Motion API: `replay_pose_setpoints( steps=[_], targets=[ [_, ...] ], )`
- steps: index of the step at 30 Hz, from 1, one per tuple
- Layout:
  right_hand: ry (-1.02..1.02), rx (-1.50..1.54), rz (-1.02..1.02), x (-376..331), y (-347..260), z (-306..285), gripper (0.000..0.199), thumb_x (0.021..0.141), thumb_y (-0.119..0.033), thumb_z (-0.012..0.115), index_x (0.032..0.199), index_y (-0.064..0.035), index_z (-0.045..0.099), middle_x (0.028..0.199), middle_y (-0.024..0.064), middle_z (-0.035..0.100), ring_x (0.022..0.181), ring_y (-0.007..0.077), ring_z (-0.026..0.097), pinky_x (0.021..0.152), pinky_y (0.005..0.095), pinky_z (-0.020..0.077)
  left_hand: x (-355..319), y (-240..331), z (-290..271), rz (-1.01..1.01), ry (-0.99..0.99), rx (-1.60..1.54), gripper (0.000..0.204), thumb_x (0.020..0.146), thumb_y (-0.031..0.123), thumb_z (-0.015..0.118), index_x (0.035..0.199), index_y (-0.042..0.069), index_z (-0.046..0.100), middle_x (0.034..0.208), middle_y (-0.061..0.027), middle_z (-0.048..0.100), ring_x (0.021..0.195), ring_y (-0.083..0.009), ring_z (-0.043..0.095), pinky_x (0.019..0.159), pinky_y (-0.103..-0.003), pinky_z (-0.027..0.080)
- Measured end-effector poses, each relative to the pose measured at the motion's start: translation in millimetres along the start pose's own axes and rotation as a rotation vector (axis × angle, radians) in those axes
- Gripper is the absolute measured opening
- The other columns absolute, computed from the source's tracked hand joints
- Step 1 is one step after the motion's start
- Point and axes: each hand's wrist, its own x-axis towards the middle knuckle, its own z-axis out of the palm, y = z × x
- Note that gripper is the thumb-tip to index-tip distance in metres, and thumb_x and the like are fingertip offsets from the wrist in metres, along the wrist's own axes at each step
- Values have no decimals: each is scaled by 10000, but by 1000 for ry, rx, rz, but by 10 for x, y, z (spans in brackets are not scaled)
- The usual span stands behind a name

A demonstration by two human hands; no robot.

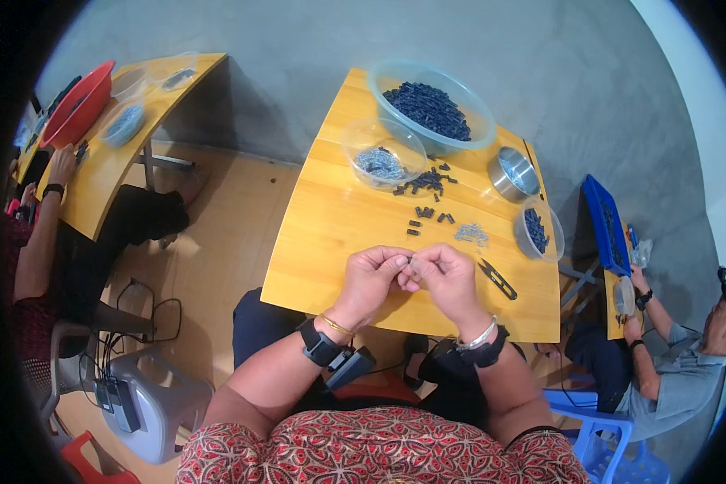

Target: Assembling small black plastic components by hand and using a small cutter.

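Large clear bowl (431, 105) of dark parts, smaller bowl (383, 153) seemingly holding metal bits

A yellow wooden table (323, 234) carries a large clear bowl (431, 105) of dark blue pieces, a smaller clear bowl (383, 152) of metal bits, a steel cup (513, 173) and a small clear cup (539, 230). Loose dark pieces (424, 184), a heap of small metal parts (471, 234) and black snips (498, 278) lie on the wood.
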Motion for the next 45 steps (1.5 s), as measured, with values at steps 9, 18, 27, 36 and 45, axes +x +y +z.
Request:
replay_pose_setpoints(
  steps=[9, 18, 27, 36, 45],
  targets=[
    [-55, -927, -173, 494, 90, -98, 114, 757, -61, 584, 866, -31, 571, 778, 136, 589, 730, 289, 583, 638, 363, 463, -9, 137, -93, -41, 91, -306, 150, 890, 98, 494, 975, 3, 574, 745, -24, 542, 655, -103, 505, 638, -267, 497],
    [-13, -578, 109, 311, 51, -275, 93, 794, -58, 579, 864, -13, 539, 800, 99, 581, 636, 198, 583, 606, 292, 460, 26, 114, -107, -49, 6, -324, 155, 879, 111, 523, 973, 9, 590, 768, -14, 556, 668, -91, 510, 646, -247, 489],
    [-42, 722, 211, -19, 116, -254, 84, 863, -43, 521, 922, 9, 550, 764, 31, 545, 670, 104, 531, 605, 243, 452, 42, 26, 1, -105, -67, -280, 162, 885, 114, 512, 971, -2, 585, 761, -33, 563, 664, -103, 529, 646, -268, 523],
    [24, 619, 217, -38, 70, -172, 83, 855, -35, 530, 930, -1, 520, 769, 37, 555, 677, 109, 538, 643, 243, 466, 28, 18, 34, -104, -16, -220, 154, 882, 102, 513, 963, -4, 590, 761, -51, 585, 680, -135, 589, 660, -298, 551],
    [60, 247, -46, -52, 133, -137, 72, 822, 6, 565, 881, -2, 524, 796, 60, 575, 687, 111, 573, 612, 217, 473, 24, 8, 29, -108, 9, -254, 153, 884, 97, 506, 962, -6, 588, 756, -61, 586, 677, -139, 592, 655, -302, 562]
  ],
)
